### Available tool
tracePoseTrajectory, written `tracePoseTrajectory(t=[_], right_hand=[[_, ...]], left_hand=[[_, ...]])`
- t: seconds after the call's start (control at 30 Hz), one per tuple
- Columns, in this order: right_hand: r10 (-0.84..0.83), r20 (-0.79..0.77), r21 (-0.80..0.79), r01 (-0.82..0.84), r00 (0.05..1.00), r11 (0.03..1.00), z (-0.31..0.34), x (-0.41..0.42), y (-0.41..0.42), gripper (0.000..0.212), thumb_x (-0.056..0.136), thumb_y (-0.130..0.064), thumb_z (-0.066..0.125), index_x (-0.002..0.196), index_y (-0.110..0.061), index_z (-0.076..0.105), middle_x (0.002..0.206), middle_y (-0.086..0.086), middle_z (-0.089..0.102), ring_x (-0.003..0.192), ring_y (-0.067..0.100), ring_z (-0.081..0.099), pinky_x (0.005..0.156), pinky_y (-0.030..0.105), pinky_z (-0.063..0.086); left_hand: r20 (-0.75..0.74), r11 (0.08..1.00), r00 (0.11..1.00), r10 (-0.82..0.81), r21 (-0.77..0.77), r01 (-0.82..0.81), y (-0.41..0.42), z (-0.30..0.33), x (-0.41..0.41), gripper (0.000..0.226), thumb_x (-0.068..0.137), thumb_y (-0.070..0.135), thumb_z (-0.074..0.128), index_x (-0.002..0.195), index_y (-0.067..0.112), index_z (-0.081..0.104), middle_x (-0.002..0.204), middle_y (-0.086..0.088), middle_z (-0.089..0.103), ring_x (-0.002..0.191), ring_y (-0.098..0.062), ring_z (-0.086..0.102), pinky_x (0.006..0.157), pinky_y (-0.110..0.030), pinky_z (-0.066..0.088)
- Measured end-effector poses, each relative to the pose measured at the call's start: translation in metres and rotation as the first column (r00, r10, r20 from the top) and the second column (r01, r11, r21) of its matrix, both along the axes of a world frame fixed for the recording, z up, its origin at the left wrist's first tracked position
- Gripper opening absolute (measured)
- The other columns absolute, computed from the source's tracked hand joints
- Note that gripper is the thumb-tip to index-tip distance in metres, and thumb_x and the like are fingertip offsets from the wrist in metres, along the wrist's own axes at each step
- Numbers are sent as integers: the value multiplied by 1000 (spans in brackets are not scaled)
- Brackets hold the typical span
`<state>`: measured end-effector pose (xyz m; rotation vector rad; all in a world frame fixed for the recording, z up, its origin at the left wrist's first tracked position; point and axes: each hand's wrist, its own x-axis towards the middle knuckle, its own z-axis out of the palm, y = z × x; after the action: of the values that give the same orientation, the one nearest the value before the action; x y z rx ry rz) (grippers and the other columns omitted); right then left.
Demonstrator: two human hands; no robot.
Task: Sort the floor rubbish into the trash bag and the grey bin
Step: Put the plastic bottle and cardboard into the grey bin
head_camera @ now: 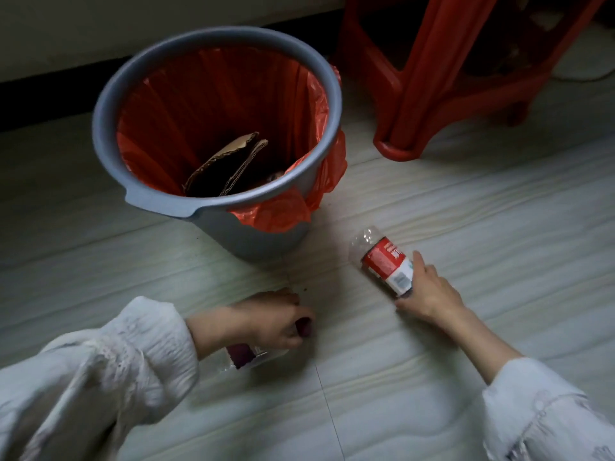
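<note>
Grey plastic bin [109, 134] stands on the pale wood-look floor [466, 344], lined w/ an orange-red trash bag [283, 211] whose edge spills over the rim on the near-right side. Inside the bin, 2 pieces of corrugated cardboard [229, 161] lean vs. the liner, w/ smth small and dark at the bottom, too dim to make out. Right hand [429, 291] is low on the floor, fingers curled round the neck end of a crushed clear plastic bottle [382, 261] w/ a red & white label; the bottle lies on its side, base pointing toward the bin, near it but not touching. Left hand [276, 321] is also down at the floor, just in front of the bin, fingers curled round a second clear bottle [246, 356] w/ a dark purple label; most of that bottle is hidden under the wrist, a bit of purple also showing by the fingertips. Both arms wear loose white sleeves [116, 361]. Red plastic stool [432, 78] stands behind, right of the bin, apart from it. A few dark specks [301, 289] dot the floor just beyond the left hand.
</note>
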<state>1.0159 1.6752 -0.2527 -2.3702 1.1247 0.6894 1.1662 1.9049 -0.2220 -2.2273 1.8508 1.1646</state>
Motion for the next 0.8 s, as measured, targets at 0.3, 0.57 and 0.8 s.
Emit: tracePoseTrajectory(t=[0.3,0.57,0.8], right_hand=[[-432,526,179,401,733,899,102,26,1,70,69,-66,62,112,-12,52,103,11,64,90,32,66,79,36,53],[-361,778,271,244,515,931,199,48,27,39,82,-53,59,110,-31,45,91,-7,61,66,19,65,60,37,58],[-471,821,376,315,324,871,236,67,36,50,80,-57,59,111,-19,48,106,2,64,91,22,65,82,44,55]], left_hand=[[36,959,999,40,-282,-28,-13,84,9,46,88,41,56,130,23,49,108,-6,51,96,-22,55,81,-25,43],[-104,536,982,160,-826,-175,-2,194,26,31,83,39,56,95,11,62,86,0,63,76,-8,57,67,-20,47],[-445,37,794,415,-863,-503,12,241,64,23,78,37,53,83,15,57,72,10,57,65,0,54,60,-12,42]])
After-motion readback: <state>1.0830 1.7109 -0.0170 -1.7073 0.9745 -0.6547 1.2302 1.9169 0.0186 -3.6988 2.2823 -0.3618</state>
